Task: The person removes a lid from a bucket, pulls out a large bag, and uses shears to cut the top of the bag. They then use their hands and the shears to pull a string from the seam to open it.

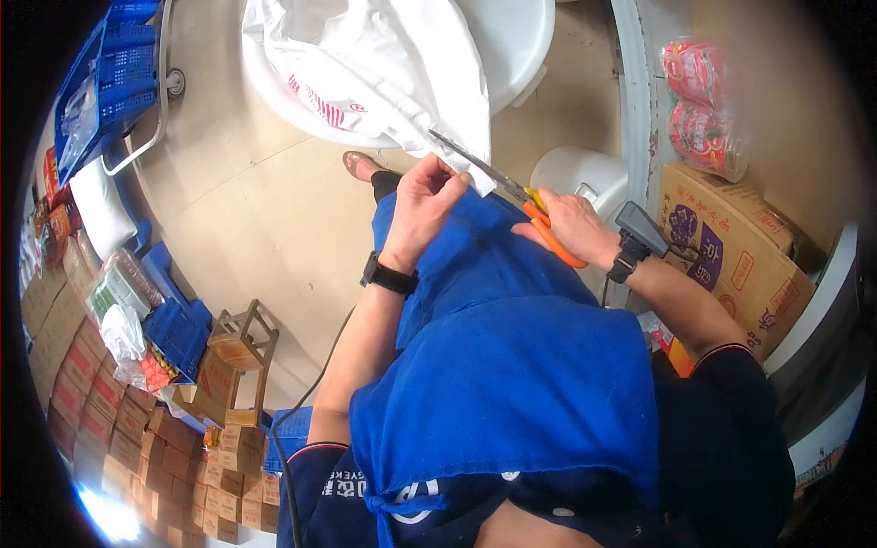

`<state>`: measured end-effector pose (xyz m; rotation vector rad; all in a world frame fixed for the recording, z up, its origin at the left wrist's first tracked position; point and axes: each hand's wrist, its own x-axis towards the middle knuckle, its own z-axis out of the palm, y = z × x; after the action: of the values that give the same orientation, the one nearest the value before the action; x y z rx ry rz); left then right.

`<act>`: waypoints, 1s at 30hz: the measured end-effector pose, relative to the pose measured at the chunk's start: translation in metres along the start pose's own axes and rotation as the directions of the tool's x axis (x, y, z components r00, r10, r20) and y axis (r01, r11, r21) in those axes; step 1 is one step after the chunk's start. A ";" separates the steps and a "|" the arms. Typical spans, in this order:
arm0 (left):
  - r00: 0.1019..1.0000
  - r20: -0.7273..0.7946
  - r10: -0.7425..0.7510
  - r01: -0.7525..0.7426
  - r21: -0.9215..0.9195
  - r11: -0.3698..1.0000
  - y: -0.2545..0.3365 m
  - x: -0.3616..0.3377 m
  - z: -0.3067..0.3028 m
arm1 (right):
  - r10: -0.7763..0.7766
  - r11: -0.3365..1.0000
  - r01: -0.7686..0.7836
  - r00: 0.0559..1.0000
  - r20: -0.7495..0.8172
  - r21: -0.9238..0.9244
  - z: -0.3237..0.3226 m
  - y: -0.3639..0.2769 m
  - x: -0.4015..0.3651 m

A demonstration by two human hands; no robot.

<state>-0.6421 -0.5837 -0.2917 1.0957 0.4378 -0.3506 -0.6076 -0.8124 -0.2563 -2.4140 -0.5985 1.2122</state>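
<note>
A white sack with red print lies over a large white tub, its narrow end drawn toward me. My left hand is closed, pinching the sack's edge between thumb and fingers. My right hand is closed round the orange handles of a pair of scissors. The scissor blades point up and left, lying across the sack's corner just right of my left fingers. Whether the blades are parted is hard to make out.
A white bucket stands beyond my right hand. Farther right are a cardboard box and red-labelled packages. At left are blue crates, a wooden stool and stacked cartons. A black cable runs past my left arm.
</note>
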 end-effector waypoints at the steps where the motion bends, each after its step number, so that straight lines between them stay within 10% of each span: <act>1: 1.000 -0.001 -0.005 0.005 0.003 1.000 0.002 0.000 0.001 | 0.013 1.000 -0.013 1.000 0.014 0.011 -0.004 -0.003 -0.001; 26: 0.998 0.063 -0.020 0.020 -0.006 1.000 0.003 -0.002 -0.006 | 0.183 0.983 -0.183 0.971 0.155 -0.016 -0.021 -0.021 0.007; 30: 0.999 0.036 -0.016 0.016 0.008 1.000 0.006 -0.002 0.000 | 0.024 0.935 -0.041 0.998 0.052 0.352 -0.008 -0.008 -0.004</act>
<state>-0.6414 -0.5807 -0.2860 1.0923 0.4132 -0.3860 -0.6049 -0.8087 -0.2457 -2.1056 -0.3195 1.2711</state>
